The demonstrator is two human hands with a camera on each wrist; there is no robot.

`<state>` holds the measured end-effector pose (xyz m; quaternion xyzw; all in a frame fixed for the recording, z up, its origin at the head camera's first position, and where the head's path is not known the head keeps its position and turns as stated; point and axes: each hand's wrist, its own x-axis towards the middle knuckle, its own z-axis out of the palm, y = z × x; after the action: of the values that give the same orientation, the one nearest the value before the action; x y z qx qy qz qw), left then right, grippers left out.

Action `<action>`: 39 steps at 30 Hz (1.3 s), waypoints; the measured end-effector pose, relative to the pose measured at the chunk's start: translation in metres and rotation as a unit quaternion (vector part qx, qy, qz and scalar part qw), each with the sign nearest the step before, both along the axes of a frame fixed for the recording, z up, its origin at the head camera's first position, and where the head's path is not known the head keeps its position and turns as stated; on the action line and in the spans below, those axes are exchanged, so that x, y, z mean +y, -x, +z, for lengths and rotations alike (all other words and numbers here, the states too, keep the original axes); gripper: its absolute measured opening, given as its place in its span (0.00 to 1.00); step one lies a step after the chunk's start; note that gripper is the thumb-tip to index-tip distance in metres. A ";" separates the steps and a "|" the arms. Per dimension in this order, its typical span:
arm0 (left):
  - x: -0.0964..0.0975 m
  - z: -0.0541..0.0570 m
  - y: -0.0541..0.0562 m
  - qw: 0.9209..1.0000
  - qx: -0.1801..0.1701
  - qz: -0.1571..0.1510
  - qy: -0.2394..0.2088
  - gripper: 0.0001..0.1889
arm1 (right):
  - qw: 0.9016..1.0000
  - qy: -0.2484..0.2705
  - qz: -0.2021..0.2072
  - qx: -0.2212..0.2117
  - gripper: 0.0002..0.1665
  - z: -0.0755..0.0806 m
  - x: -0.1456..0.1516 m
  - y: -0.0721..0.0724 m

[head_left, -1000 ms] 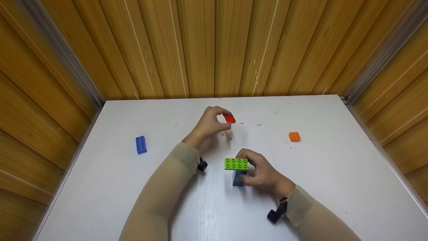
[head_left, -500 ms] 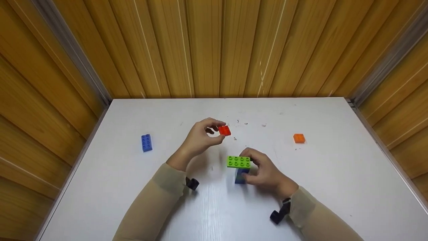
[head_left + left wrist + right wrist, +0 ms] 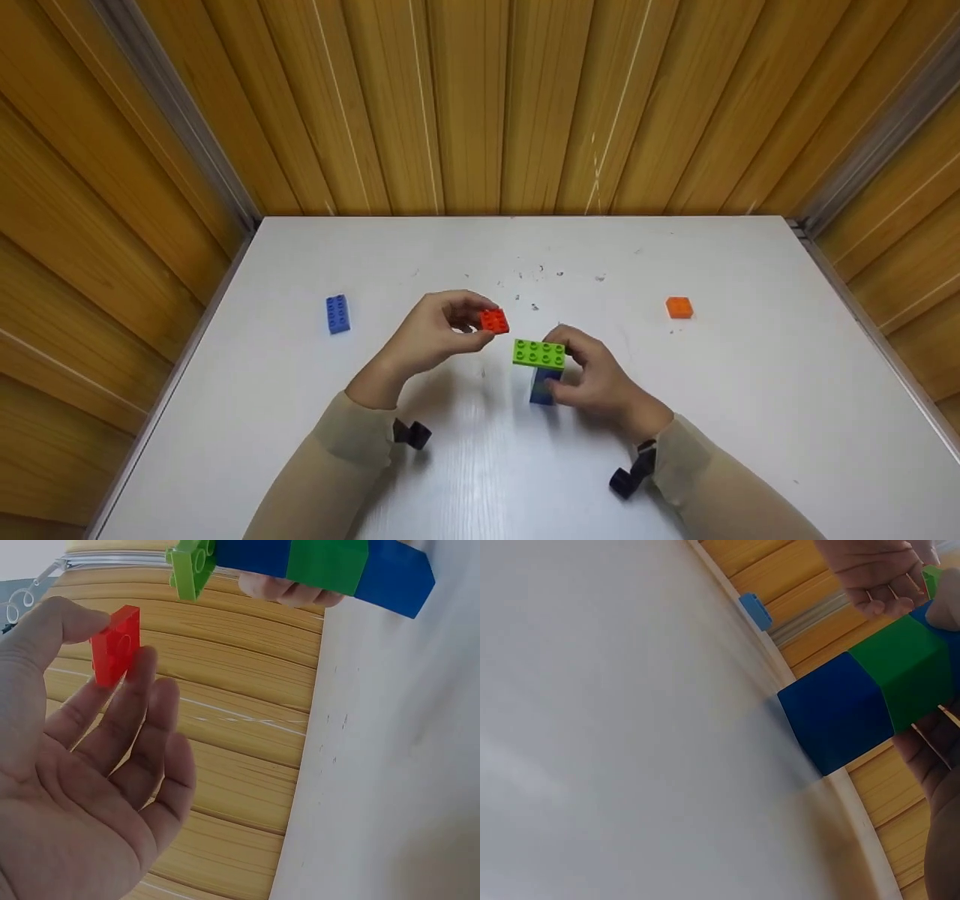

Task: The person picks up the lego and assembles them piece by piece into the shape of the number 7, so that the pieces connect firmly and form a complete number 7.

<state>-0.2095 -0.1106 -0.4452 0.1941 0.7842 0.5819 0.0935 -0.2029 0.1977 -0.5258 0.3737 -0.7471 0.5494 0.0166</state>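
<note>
My left hand (image 3: 427, 337) pinches a small red toy brick (image 3: 494, 321) between thumb and fingertips, studs facing up, above the table. In the left wrist view the red brick (image 3: 116, 645) is held by its edges while the other fingers curve loosely. My right hand (image 3: 604, 382) grips an upright stack of building bricks (image 3: 836, 712), blue, green and blue, with thumb and fingers on opposite sides. A flat lime-green brick (image 3: 538, 353) caps the stack and overhangs it to the left. The red brick is just left of and beyond this cap.
A long blue brick (image 3: 337, 313) lies on the left of the white table (image 3: 480, 480). On the right lies an orange brick (image 3: 679, 307). Small dark marks dot the tabletop behind the hands. Wood-patterned panels (image 3: 480, 112) enclose the back and sides.
My left hand has drawn back toward me and slightly left with the red brick, turning its studs upward. The right hand and stack stay nearly in place while the head view shifts slightly.
</note>
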 end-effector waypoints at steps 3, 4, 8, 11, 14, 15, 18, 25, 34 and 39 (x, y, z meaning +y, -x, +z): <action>-0.001 -0.004 -0.001 1.000 -0.016 -0.006 -0.001 0.20 | 1.000 -0.001 -0.005 -0.004 0.23 0.001 0.001 0.001; -0.001 -0.006 -0.001 1.000 -0.019 -0.010 -0.002 0.20 | 1.000 -0.001 -0.006 -0.004 0.23 0.001 0.001 0.001; -0.001 -0.010 -0.002 0.999 -0.017 -0.029 0.000 0.20 | 1.000 -0.004 -0.003 -0.003 0.22 0.001 0.001 0.000; -0.002 -0.011 -0.002 0.999 -0.016 -0.039 -0.002 0.21 | 1.000 -0.005 0.000 -0.003 0.22 0.000 0.000 0.000; -0.002 -0.012 -0.001 0.999 -0.013 -0.050 -0.003 0.21 | 1.000 -0.001 0.001 -0.003 0.23 0.000 0.000 0.001; -0.002 -0.013 -0.001 0.998 -0.013 -0.054 -0.002 0.20 | 1.000 0.002 0.003 -0.002 0.23 0.000 0.000 0.001; -0.001 -0.016 -0.001 0.998 -0.013 -0.067 -0.005 0.20 | 1.000 0.005 0.005 -0.005 0.23 0.001 0.000 0.001; 0.005 -0.025 -0.003 0.997 -0.021 -0.070 -0.021 0.19 | 1.000 0.003 -0.004 -0.007 0.22 0.002 -0.002 -0.001; 0.013 -0.032 -0.008 0.997 -0.025 -0.049 -0.047 0.18 | 1.000 0.000 -0.001 -0.010 0.23 -0.001 -0.001 -0.001; 0.017 -0.032 -0.010 0.997 -0.035 -0.037 -0.061 0.18 | 1.000 -0.001 0.000 -0.010 0.23 0.000 0.000 -0.001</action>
<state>-0.1998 -0.0935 -0.4776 0.2080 0.7356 0.6315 0.1297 -0.2017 0.1976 -0.5261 0.3682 -0.7479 0.5523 0.0083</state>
